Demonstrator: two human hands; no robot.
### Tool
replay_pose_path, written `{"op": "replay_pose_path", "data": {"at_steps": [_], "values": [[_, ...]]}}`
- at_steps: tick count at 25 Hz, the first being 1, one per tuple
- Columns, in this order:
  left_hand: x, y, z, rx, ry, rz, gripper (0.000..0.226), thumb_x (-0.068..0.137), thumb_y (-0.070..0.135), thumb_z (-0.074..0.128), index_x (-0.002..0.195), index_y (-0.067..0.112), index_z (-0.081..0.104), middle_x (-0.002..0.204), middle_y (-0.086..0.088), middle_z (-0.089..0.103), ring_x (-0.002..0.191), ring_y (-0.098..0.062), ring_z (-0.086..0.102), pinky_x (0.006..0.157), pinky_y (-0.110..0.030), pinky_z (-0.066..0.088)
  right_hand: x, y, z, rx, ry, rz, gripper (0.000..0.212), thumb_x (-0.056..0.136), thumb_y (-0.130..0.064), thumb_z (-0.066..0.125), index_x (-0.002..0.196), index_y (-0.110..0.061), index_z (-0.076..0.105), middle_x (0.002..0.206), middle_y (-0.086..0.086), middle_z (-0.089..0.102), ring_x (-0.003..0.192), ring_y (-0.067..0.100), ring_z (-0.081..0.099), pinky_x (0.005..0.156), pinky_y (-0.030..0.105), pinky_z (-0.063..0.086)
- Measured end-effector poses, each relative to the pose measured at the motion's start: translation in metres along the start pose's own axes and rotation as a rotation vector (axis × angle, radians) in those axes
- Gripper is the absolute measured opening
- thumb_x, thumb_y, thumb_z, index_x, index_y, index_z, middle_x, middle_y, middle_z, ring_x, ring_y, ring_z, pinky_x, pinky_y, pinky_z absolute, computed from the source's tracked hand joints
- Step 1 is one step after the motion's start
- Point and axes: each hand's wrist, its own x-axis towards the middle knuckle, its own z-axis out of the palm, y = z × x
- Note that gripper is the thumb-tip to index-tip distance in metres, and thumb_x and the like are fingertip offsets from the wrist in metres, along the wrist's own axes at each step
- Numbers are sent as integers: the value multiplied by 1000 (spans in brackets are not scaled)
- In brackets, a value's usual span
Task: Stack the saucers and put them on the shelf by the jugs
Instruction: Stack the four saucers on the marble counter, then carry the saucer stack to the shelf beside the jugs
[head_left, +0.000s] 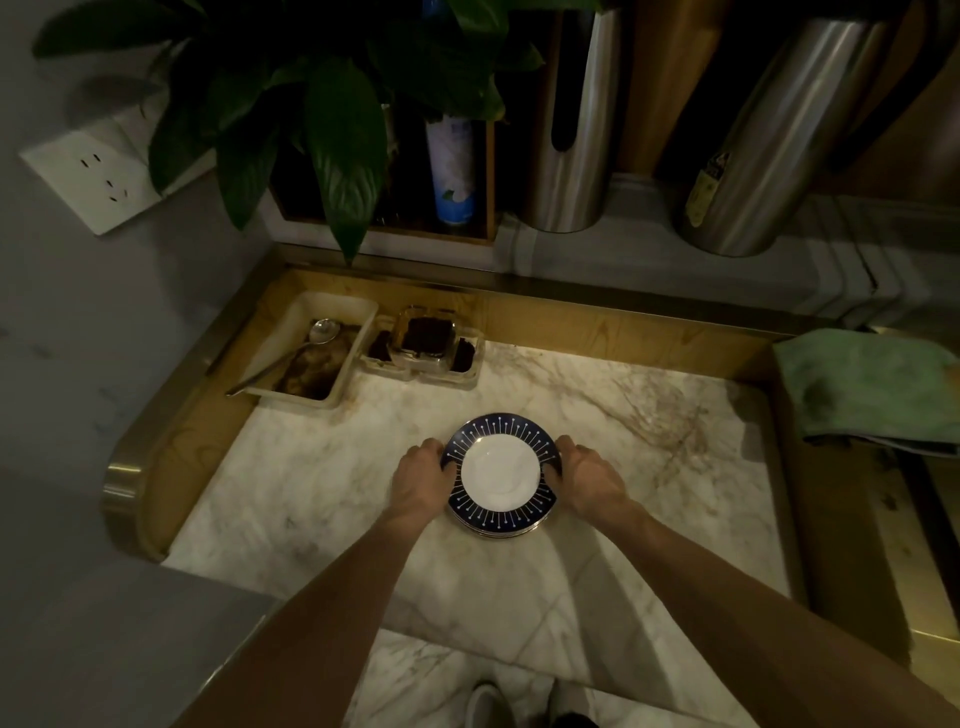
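A stack of saucers (501, 475), white in the middle with a dark blue patterned rim, rests on the marble counter (623, 441). My left hand (421, 480) grips the stack's left edge and my right hand (587, 478) grips its right edge, fingers curled around the rims. Two tall steel jugs (571, 130) (769, 145) stand on the raised shelf (623, 254) behind the counter.
A beige tray with a spoon (311, 353) and a small clear container (423, 340) sit at the counter's back left. A potted plant (322, 104) overhangs the shelf's left end beside a wooden box (488, 197). A green cloth (872, 384) lies at the right.
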Motion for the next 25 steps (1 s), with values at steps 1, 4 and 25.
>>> {"op": "replay_pose_path", "data": {"at_steps": [1, 4, 25], "values": [[-2, -1, 2, -45, -5, -13, 31, 92, 20, 51, 118, 4, 57, 115, -17, 66, 105, -31, 61, 86, -37, 48, -2, -1, 4, 108, -21, 30, 39, 96, -29, 43, 126, -5, 44, 116, 22, 63, 103, 38, 61, 80, 40, 50], [-6, -2, 5, -144, -3, -48, 30, 93, 20, 52, 118, 4, 57, 114, -16, 67, 105, -30, 62, 85, -35, 48, -9, -3, 14, 396, -37, 136, 39, 97, -24, 44, 129, -2, 44, 120, 26, 61, 108, 39, 59, 90, 45, 50], [-23, 73, 1, -207, -64, 246, 29, 93, 15, 53, 118, 3, 61, 114, -15, 68, 103, -28, 64, 86, -32, 48, -63, 34, -29, 690, 220, 334, 36, 95, -22, 42, 126, -4, 47, 113, 23, 64, 96, 38, 65, 82, 47, 55]]}}
